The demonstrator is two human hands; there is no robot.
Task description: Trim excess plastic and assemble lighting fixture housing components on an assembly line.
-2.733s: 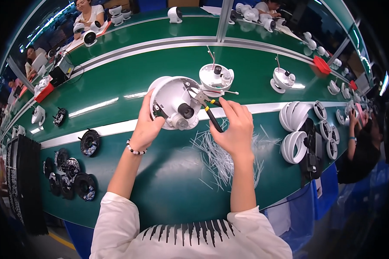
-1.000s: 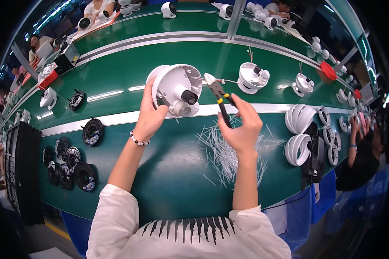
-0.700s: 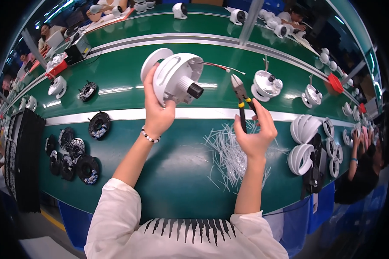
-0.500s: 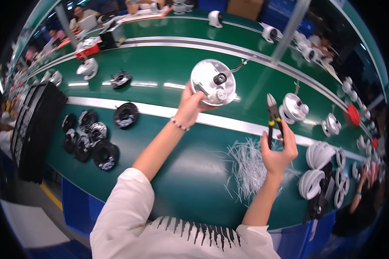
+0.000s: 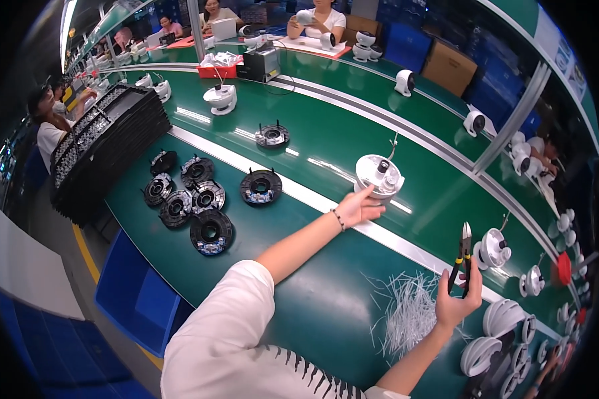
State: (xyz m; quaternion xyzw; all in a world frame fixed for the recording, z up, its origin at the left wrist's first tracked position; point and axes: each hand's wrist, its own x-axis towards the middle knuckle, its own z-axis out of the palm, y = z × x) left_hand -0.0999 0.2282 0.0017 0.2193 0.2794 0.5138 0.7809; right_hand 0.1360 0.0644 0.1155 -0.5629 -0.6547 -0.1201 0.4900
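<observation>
On the green belt stands a white round camera housing (image 5: 374,174), its open side up, with a dark cylinder inside and a thin wire rising from it. My left hand (image 5: 358,209) is at its near rim, fingers stretched out and thumb by the edge; whether they touch is unclear. My right hand (image 5: 460,300) is closed around the handles of diagonal cutters (image 5: 464,249), black with yellow bands, jaws pointing up. Just beyond them another white housing (image 5: 494,249) stands on the belt. Left of my right forearm lies a pile of thin clear-white plastic strips (image 5: 409,312).
Several black ring-shaped parts (image 5: 211,231) lie at the left, beside a tall stack of black trays (image 5: 113,146). White rings (image 5: 480,356) are at the lower right. A blue bin (image 5: 136,292) stands below the table edge. Co-workers sit across the belt and at the far left.
My left hand has lowered the white housing from the air onto the belt, and its fingers have loosened. The view has swung left. The cutters remain in my right hand.
</observation>
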